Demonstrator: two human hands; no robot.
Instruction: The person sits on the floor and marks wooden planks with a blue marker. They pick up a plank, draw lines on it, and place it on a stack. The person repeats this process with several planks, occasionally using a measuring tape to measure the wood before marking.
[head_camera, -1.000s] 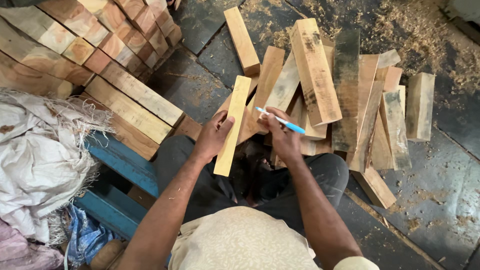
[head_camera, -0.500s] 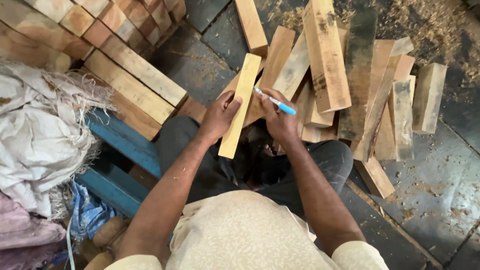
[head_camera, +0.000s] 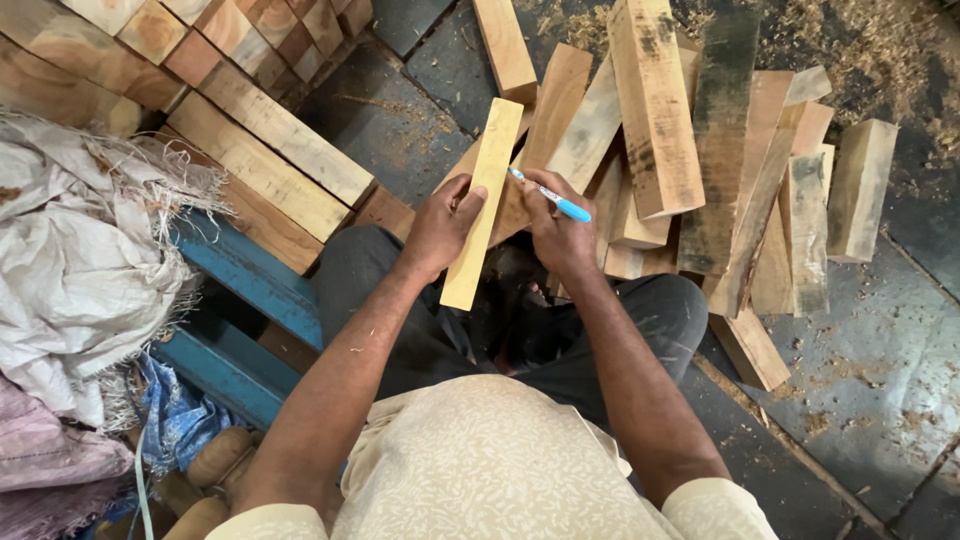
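While left hand (head_camera: 440, 225) clasps pale block (head_camera: 483, 200), right hand (head_camera: 560, 235) angles pen (head_camera: 553, 198).

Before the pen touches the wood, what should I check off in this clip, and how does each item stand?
1. Left hand grips the pale block: ok.
2. Right hand holds the blue pen: ok.
3. Pen tip points at the block's edge: ok.
4. Tip touching the wood: cannot tell.
5. Block's face free of fingers where the tip aims: ok.
6. Loose wood pile clear of the held block: not ok, it lies right behind it.
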